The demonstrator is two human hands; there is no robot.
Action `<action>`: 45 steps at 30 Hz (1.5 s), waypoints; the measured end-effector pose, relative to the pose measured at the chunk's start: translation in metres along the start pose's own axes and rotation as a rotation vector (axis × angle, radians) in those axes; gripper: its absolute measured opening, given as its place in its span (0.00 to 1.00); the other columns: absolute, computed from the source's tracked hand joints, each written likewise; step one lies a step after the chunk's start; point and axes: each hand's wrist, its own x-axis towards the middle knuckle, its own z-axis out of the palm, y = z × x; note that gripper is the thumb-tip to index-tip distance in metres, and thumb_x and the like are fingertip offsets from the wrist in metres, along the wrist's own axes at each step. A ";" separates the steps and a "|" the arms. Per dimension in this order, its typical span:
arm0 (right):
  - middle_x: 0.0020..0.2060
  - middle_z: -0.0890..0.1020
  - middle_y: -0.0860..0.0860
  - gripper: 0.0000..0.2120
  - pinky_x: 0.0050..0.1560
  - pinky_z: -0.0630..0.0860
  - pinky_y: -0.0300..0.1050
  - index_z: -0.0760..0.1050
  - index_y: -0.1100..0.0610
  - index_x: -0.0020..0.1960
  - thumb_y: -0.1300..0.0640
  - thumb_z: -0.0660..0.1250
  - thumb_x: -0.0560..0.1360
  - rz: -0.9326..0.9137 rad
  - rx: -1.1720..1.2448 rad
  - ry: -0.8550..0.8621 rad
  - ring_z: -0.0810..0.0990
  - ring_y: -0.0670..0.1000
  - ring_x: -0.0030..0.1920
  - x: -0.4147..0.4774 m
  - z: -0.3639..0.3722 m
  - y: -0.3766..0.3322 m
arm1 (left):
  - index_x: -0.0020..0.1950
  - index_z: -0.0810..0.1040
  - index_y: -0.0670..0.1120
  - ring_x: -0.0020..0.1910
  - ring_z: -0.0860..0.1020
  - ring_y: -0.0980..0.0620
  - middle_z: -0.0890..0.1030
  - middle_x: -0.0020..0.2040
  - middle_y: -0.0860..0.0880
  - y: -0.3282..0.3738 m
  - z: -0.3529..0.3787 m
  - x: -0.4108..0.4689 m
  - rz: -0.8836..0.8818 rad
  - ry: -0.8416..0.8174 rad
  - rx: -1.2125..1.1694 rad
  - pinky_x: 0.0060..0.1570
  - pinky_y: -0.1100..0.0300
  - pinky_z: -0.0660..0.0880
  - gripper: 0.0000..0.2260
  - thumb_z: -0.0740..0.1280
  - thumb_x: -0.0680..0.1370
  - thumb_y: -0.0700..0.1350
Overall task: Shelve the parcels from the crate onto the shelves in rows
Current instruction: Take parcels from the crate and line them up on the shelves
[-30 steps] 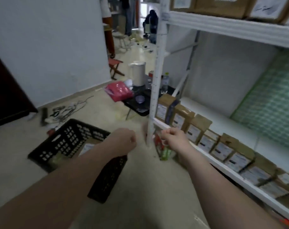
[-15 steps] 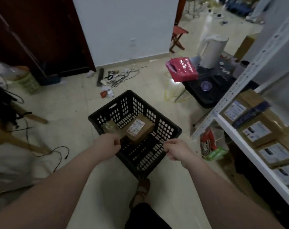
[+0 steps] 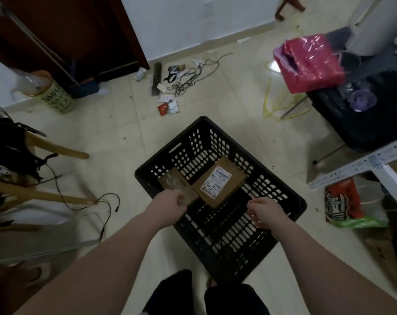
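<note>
My left hand (image 3: 168,203) grips the near edge of the plain parcel (image 3: 173,181) in the crate (image 3: 227,242), my right hand (image 3: 264,212) hangs loose and empty, so I should lift straight up, clear of the labelled parcel (image 3: 220,181).

A single wide-angle camera worn on the person's head looks steeply down and a little forward at the floor (image 3: 115,137). Dark-clad knees (image 3: 170,292) sit at the bottom edge. Both forearms run up from the lower corners to mid-frame, where the left hand (image 3: 168,201), at a parcel (image 3: 177,183), and the right hand (image 3: 264,212) reach the crate (image 3: 227,242), close below the lens. A shelf post (image 3: 352,165) slants across the right side; a wall (image 3: 193,23) closes the top.
</note>
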 end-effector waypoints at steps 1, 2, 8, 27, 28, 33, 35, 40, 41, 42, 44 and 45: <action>0.40 0.79 0.55 0.04 0.39 0.74 0.45 0.78 0.54 0.48 0.59 0.65 0.78 0.019 0.017 0.000 0.76 0.52 0.36 0.008 0.001 0.000 | 0.67 0.73 0.46 0.60 0.74 0.48 0.76 0.62 0.46 0.000 0.005 0.011 0.001 -0.034 0.012 0.56 0.60 0.71 0.18 0.64 0.77 0.48; 0.39 0.79 0.54 0.04 0.37 0.73 0.44 0.79 0.55 0.49 0.60 0.65 0.77 0.037 0.030 -0.003 0.75 0.52 0.35 0.017 0.001 0.002 | 0.69 0.71 0.46 0.61 0.74 0.48 0.75 0.64 0.45 0.001 0.010 0.023 0.001 -0.070 0.035 0.57 0.59 0.71 0.20 0.64 0.78 0.49; 0.36 0.78 0.54 0.05 0.36 0.70 0.45 0.79 0.56 0.49 0.61 0.64 0.76 0.134 0.089 0.023 0.73 0.52 0.34 0.070 0.009 0.023 | 0.69 0.70 0.44 0.62 0.73 0.46 0.75 0.64 0.43 0.009 0.032 0.102 0.025 -0.151 0.076 0.55 0.60 0.69 0.19 0.63 0.79 0.48; 0.58 0.82 0.49 0.20 0.61 0.74 0.51 0.76 0.50 0.63 0.40 0.61 0.79 0.355 0.833 0.116 0.79 0.50 0.59 0.210 0.115 0.067 | 0.74 0.64 0.47 0.60 0.74 0.46 0.72 0.66 0.47 -0.016 0.119 0.268 -0.041 -0.292 -0.226 0.57 0.51 0.75 0.29 0.65 0.76 0.55; 0.55 0.83 0.49 0.18 0.59 0.75 0.50 0.77 0.49 0.60 0.40 0.60 0.79 0.348 0.887 0.144 0.80 0.49 0.56 0.205 0.114 0.070 | 0.74 0.65 0.48 0.60 0.75 0.46 0.72 0.66 0.46 -0.014 0.119 0.264 -0.052 -0.306 -0.266 0.58 0.50 0.75 0.28 0.65 0.76 0.56; 0.54 0.83 0.52 0.16 0.63 0.75 0.59 0.81 0.48 0.53 0.39 0.64 0.76 0.380 1.137 0.176 0.81 0.54 0.55 0.175 0.107 0.087 | 0.69 0.70 0.48 0.52 0.76 0.54 0.77 0.59 0.50 -0.006 0.115 0.237 -0.103 -0.346 -0.567 0.49 0.58 0.75 0.23 0.64 0.78 0.56; 0.55 0.84 0.54 0.20 0.64 0.74 0.62 0.82 0.50 0.54 0.36 0.66 0.73 0.376 1.184 0.136 0.82 0.57 0.57 0.165 0.105 0.092 | 0.67 0.72 0.48 0.54 0.77 0.52 0.77 0.58 0.50 -0.003 0.113 0.228 -0.109 -0.366 -0.594 0.54 0.54 0.76 0.21 0.64 0.77 0.57; 0.58 0.83 0.58 0.31 0.63 0.72 0.64 0.79 0.53 0.63 0.32 0.59 0.73 0.271 1.252 -0.066 0.81 0.61 0.59 0.136 0.099 0.088 | 0.61 0.73 0.50 0.54 0.78 0.52 0.78 0.57 0.51 -0.001 0.105 0.205 -0.113 -0.431 -0.640 0.55 0.53 0.76 0.18 0.64 0.77 0.59; 0.58 0.83 0.58 0.30 0.60 0.75 0.63 0.78 0.53 0.64 0.35 0.62 0.71 0.262 1.256 -0.056 0.81 0.61 0.59 0.128 0.098 0.085 | 0.61 0.73 0.51 0.54 0.78 0.51 0.78 0.57 0.50 -0.001 0.101 0.200 -0.117 -0.453 -0.665 0.56 0.52 0.76 0.18 0.63 0.77 0.60; 0.58 0.83 0.58 0.30 0.55 0.77 0.62 0.76 0.53 0.66 0.38 0.65 0.69 0.254 1.253 -0.041 0.82 0.61 0.58 0.121 0.098 0.082 | 0.60 0.73 0.52 0.55 0.78 0.51 0.79 0.57 0.50 -0.001 0.097 0.196 -0.120 -0.483 -0.687 0.57 0.50 0.75 0.17 0.63 0.76 0.60; 0.57 0.83 0.58 0.31 0.49 0.80 0.58 0.75 0.53 0.67 0.41 0.67 0.67 0.236 1.236 -0.022 0.83 0.61 0.55 0.103 0.096 0.076 | 0.58 0.74 0.55 0.56 0.78 0.48 0.79 0.57 0.50 0.003 0.087 0.186 -0.127 -0.540 -0.727 0.60 0.45 0.73 0.17 0.64 0.75 0.63; 0.56 0.84 0.58 0.30 0.48 0.80 0.57 0.76 0.54 0.66 0.42 0.67 0.67 0.226 1.239 -0.023 0.84 0.60 0.53 0.094 0.094 0.073 | 0.58 0.74 0.56 0.57 0.78 0.47 0.79 0.57 0.49 0.006 0.080 0.181 -0.128 -0.563 -0.740 0.61 0.44 0.73 0.17 0.64 0.74 0.64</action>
